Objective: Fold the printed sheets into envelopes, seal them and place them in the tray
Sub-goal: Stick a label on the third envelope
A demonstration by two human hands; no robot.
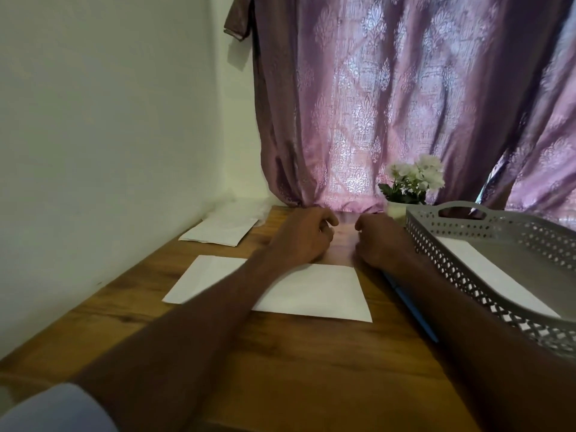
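Far stack: printed sheets (219, 232) lie at 10 o'clock on the counter (290, 363), near the wall; flat, not yet folded as far as I can see. Count cannot be told.
Work sheet: white sheet (311, 294) lies flat at counter centre, partly under the left forearm; no crease or flap visible; whether it is a sheet or a finished envelope cannot be told.
Left hand (300, 236): at 12 o'clock beyond the sheet, fingers curled in, nothing visibly held.
Right hand (378, 241): just beside the left, apart from it, fingers curled; whether it pinches anything cannot be told.
Pen (414, 310): blue, at 2 o'clock, between the right forearm and the tray.
Tray (467, 260): grey, perforated, at 3 o'clock; one white piece (486, 266) lies inside.
Progress (judgement): early; one item apparently delivered, the centre sheet and far stack left to fold, seal and place.
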